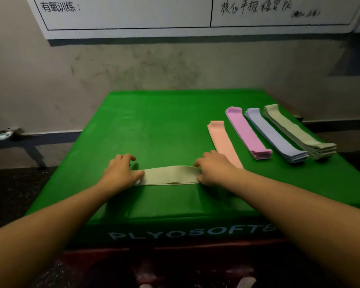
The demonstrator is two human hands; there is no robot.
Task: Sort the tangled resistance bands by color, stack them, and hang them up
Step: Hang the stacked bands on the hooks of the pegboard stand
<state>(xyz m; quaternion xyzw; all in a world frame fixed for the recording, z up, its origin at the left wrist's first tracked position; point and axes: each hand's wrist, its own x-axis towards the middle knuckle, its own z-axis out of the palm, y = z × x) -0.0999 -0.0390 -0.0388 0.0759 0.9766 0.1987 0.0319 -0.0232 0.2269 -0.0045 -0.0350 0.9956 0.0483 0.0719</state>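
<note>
Dim room, soft shadows, slight overall blur, wide-angle bending at edges

Bench (154, 129): we see smooth green vinyl with a slight sheen.
Bands (247, 132): we see matt, rubbery strips, flat and smooth.
Wall (133, 67): we see rough, stained plaster.
Board (133, 15): we see glossy white.

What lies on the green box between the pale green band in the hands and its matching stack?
Three piles: the peach band, the pink stack and the lavender stack lie between the held band and the pale green stack.
</note>
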